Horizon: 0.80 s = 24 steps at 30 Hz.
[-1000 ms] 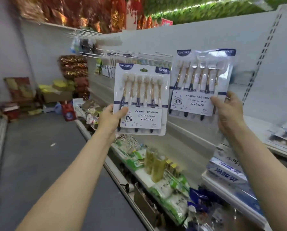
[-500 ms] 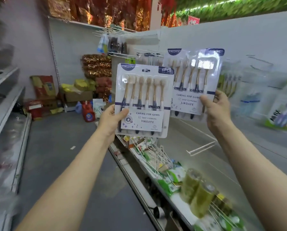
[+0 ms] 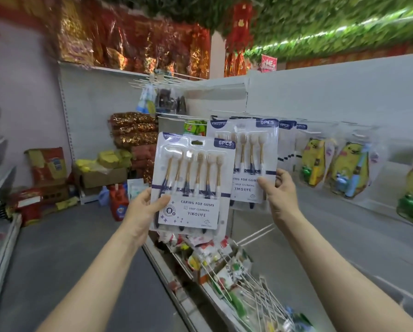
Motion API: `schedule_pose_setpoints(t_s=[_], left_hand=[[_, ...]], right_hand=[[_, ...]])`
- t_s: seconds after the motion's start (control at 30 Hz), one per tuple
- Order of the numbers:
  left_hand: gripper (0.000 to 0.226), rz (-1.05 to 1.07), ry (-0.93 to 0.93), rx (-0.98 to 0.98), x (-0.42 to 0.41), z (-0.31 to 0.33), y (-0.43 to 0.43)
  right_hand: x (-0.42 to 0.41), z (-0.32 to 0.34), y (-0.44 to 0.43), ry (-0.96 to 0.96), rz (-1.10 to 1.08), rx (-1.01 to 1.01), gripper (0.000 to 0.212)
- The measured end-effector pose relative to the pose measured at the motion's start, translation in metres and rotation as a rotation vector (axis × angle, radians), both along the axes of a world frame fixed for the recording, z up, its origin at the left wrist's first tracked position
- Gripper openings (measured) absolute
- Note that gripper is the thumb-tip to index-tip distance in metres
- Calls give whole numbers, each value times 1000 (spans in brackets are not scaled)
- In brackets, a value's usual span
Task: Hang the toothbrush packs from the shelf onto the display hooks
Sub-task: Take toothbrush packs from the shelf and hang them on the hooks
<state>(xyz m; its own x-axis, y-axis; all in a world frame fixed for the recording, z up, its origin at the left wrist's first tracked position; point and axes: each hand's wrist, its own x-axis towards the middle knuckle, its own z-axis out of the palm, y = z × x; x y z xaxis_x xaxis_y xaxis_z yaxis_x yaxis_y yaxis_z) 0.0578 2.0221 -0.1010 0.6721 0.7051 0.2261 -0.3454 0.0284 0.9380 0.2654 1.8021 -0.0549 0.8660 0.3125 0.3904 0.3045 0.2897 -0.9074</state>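
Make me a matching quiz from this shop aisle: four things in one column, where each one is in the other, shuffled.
1 front toothbrush pack
2 rear toothbrush pack
3 yellow cartoon packs
4 red bottle

A on the floor
B gripped by the right hand
C hanging on the white back panel
D gripped by the left hand

Pairs: 1-D, 2-B, 3-C, 4-A

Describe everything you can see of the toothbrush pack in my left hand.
The toothbrush pack is a white card under a clear blister holding six brushes with gold necks and navy and white handles. A navy 6PCS tab sits top right, a hang slot top centre, and the label reads CARING FOR GUMS, YIKOJIFE. It is roughly upright, on no hook, gripped at its lower left edge by the left hand, thumb on the front, overlapping the second pack behind.
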Motion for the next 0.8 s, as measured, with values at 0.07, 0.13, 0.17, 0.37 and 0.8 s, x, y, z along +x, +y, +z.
schedule_pose_setpoints(t_s=[0.07, 0.13, 0.17, 0.37, 0.8], left_hand=[[40, -24, -5, -6, 14, 0, 33], [41, -44, -22, 2, 31, -1, 68], [42, -59, -30, 11, 41, -2, 85], [28, -162, -35, 48, 108, -4, 197], [38, -451, -54, 27, 221, 31, 368]], right_hand=[[10, 2, 33, -1, -11, -10, 31], [24, 1, 65, 0, -22, -9, 30], [31, 1, 81, 1, -30, -11, 30], [76, -4, 177, 32, -135, -4, 36], [152, 4, 306, 65, -506, -58, 39]])
